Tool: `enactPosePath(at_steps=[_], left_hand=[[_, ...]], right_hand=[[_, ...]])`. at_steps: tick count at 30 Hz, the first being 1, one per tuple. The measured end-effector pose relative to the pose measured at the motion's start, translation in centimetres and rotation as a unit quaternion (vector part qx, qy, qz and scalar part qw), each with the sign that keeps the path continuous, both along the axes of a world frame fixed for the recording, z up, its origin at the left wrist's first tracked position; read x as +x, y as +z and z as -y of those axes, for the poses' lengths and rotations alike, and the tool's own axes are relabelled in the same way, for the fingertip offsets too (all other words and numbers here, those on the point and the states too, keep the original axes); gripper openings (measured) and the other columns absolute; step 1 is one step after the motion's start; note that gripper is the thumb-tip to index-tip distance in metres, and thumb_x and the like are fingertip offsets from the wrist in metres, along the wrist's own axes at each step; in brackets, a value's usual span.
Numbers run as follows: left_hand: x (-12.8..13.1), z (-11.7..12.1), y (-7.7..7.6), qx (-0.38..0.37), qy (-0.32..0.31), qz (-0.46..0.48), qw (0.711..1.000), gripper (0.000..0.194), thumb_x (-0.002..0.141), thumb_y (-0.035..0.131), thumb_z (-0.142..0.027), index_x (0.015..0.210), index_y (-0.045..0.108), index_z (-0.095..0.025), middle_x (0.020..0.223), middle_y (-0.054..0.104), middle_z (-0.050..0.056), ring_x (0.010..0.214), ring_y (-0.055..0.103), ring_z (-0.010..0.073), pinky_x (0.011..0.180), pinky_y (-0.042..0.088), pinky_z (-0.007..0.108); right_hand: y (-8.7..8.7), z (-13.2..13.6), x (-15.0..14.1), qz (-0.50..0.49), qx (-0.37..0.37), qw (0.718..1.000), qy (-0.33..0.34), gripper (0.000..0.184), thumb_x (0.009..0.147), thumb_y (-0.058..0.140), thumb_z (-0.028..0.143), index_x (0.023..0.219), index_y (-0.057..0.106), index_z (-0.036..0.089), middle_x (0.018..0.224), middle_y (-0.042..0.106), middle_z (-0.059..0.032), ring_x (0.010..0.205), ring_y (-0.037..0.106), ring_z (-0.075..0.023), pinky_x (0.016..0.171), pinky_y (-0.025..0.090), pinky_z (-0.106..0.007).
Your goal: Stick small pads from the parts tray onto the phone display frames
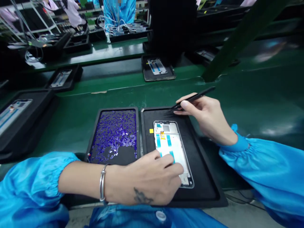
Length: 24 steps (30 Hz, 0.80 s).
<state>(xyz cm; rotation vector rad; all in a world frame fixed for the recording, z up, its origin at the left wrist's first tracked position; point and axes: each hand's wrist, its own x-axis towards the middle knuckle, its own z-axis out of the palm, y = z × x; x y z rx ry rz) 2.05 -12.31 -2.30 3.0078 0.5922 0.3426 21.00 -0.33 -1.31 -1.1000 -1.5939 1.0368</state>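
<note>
My right hand [207,115] grips a pair of black tweezers [203,93], their tips pointing left above the top edge of a black tray [201,182]. In that tray lies a silver phone frame [177,147] with blue strips and a small orange flex piece [162,135] near its upper part. My left hand [152,177] is over the lower left of the frame, fingers curled inward; anything between the fingertips is hidden. Left of the frame, a smaller black tray [123,155] holds many tiny purple-edged pieces [114,129].
A yellow tab [151,130] sits beside the frame. Across the green bench [114,98], another tray [159,78] carries a phone frame, with more trays at left [26,126]. A green post [228,47] rises at right. A person in blue [120,12] is behind cables.
</note>
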Motion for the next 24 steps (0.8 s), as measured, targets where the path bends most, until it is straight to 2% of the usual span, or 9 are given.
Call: enactPosePath(at_steps=[3,5,7,11,14,18,24], left_hand=[[-0.2,0.3,0.2,0.018,0.004,-0.019,1.0,0.021,0.097,0.05,-0.032,0.084,0.054,-0.016,0.089,0.05,0.005,0.078,0.045,0.0191,0.059,0.032,0.034],[-0.7,0.8,0.8,0.016,-0.017,-0.028,0.999,0.029,0.097,0.047,-0.045,0.088,0.052,-0.017,0.088,0.049,0.004,0.077,0.045,0.0191,0.058,0.032,0.033],[-1.2,1.4,1.3,0.015,-0.042,-0.046,0.998,0.033,0.098,0.043,-0.049,0.089,0.051,-0.018,0.084,0.049,0.003,0.074,0.045,0.019,0.057,0.032,0.034],[-1.4,2.7,1.2,0.037,-0.052,-0.055,0.996,0.019,0.098,0.043,-0.029,0.085,0.05,-0.016,0.078,0.048,0.003,0.072,0.045,0.0181,0.058,0.032,0.035],[-1.0,3.0,1.0,0.072,-0.046,-0.048,0.995,0.016,0.095,0.043,-0.019,0.081,0.049,-0.016,0.074,0.047,0.002,0.068,0.043,0.0174,0.057,0.031,0.035],[-0.9,1.8,1.8,0.107,-0.01,-0.084,0.991,0.015,0.095,0.041,-0.015,0.083,0.049,-0.015,0.074,0.048,0.002,0.066,0.044,0.0171,0.058,0.033,0.034],[-2.0,-2.6,3.3,0.157,0.032,-0.109,0.981,0.012,0.098,0.042,-0.016,0.088,0.047,-0.016,0.08,0.053,0.003,0.074,0.049,0.0167,0.059,0.034,0.03]], right_hand=[[0.2,-0.6,0.6,-0.072,0.007,0.997,-0.023,0.025,0.08,0.07,0.037,0.091,0.066,0.015,0.089,0.062,-0.0037,0.084,0.065,-0.0149,0.076,0.062,-0.033],[0.5,-1.1,1.1,-0.108,0.02,0.993,-0.045,0.025,0.079,0.071,0.036,0.09,0.066,0.014,0.091,0.062,-0.0047,0.085,0.065,-0.0156,0.076,0.062,-0.033],[1.1,-1.4,1.6,-0.136,0.037,0.987,-0.072,0.024,0.078,0.071,0.034,0.089,0.066,0.014,0.092,0.062,-0.0053,0.085,0.065,-0.0159,0.076,0.062,-0.033],[2.3,-1.6,2.5,-0.171,0.057,0.978,-0.103,0.021,0.077,0.071,0.033,0.085,0.065,0.014,0.09,0.06,-0.0055,0.085,0.063,-0.0162,0.075,0.062,-0.035],[3.1,-1.5,3.1,-0.184,0.079,0.973,-0.115,0.02,0.077,0.07,0.033,0.083,0.064,0.015,0.089,0.058,-0.0055,0.083,0.06,-0.0147,0.075,0.061,-0.036],[3.7,-1.4,3.7,-0.202,0.106,0.965,-0.13,0.02,0.076,0.071,0.033,0.083,0.064,0.015,0.094,0.058,-0.0064,0.083,0.059,-0.0141,0.075,0.061,-0.036],[4.2,-1.7,4.3,-0.22,0.104,0.959,-0.144,0.02,0.074,0.072,0.032,0.081,0.064,0.016,0.092,0.057,-0.0065,0.083,0.059,-0.015,0.074,0.061,-0.036]])
